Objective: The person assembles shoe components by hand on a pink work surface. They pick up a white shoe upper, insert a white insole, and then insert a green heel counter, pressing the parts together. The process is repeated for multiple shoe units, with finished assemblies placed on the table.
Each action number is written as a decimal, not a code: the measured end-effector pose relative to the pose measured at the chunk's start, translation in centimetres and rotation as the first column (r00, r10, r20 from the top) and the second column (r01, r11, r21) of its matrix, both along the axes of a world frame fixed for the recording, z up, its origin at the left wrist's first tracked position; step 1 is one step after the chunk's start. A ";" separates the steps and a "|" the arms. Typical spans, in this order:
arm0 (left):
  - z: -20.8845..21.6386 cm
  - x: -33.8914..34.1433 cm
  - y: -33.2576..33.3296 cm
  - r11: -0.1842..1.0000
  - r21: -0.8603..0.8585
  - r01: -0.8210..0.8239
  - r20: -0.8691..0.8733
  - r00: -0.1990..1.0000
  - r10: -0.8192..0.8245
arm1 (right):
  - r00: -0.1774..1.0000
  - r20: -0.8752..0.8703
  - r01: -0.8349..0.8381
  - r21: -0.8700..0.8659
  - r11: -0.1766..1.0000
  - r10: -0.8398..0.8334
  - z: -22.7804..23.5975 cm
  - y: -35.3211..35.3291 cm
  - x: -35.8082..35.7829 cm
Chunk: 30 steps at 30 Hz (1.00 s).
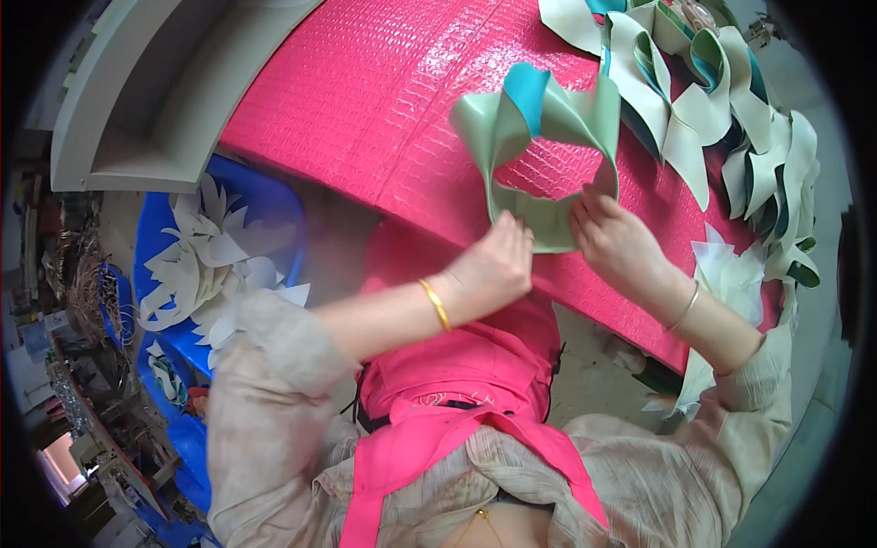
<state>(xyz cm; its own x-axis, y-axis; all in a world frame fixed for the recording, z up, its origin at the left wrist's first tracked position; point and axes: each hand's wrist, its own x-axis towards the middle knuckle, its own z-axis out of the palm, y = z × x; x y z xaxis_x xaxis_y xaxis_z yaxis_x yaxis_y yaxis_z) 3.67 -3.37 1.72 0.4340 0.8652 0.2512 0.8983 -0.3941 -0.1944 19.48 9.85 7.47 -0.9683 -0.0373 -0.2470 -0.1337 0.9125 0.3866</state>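
Observation:
Above the near edge of the pink-covered table, I hold a pale green, leather-like cut piece [553, 233] bent into a loop, with a teal patch of its other face at the top. My left hand [498, 260] pinches its lower left edge. On its lower right side, the fingers of my right hand [617, 233] are closed around the edge. The fingertips of both hands are partly hidden. Similar pale pieces with dark teal insides [681, 128] lie heaped at the far right, curled and overlapping.
The pink quilted cover [365, 110] spans the table. A grey open box [137, 178] stands at the far left. Below it, a blue tub [292, 219] holds pale cut scraps [215, 242]. Translucent white sheets [731, 274] lie by the right edge.

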 end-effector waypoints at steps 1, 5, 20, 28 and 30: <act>-0.1 1.1 0.1 1.000 -0.001 -0.024 -0.041 0.999 0.024 | 0.985 0.164 0.061 0.015 0.998 -0.062 -0.6 -0.4 0.8; -1.7 -0.3 0.1 0.997 0.035 -0.070 0.344 0.937 0.054 | 0.996 -0.081 0.053 0.065 0.996 -0.048 -0.7 -1.6 0.8; -3.3 -1.2 0.4 0.995 -0.089 0.038 0.633 0.774 0.027 | 0.944 0.173 0.259 0.140 0.956 -0.281 0.1 -4.9 1.9; -1.7 1.6 0.7 0.971 -0.216 -0.106 0.427 0.884 0.191 | 0.889 0.351 0.268 0.125 0.955 -0.295 0.6 -5.2 0.0; -0.8 3.4 0.7 0.930 -0.309 -0.201 0.234 0.931 0.279 | 0.902 0.332 0.246 0.128 0.961 -0.275 0.9 -5.1 -0.1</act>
<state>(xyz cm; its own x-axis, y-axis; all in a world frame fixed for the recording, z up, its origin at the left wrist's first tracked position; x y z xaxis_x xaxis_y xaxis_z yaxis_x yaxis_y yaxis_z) 7.11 -2.62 0.94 0.1541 0.9859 0.0654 0.9748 -0.1625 0.1530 19.39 4.76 8.32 -0.7953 0.2389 -0.5571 -0.0330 0.9007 0.4333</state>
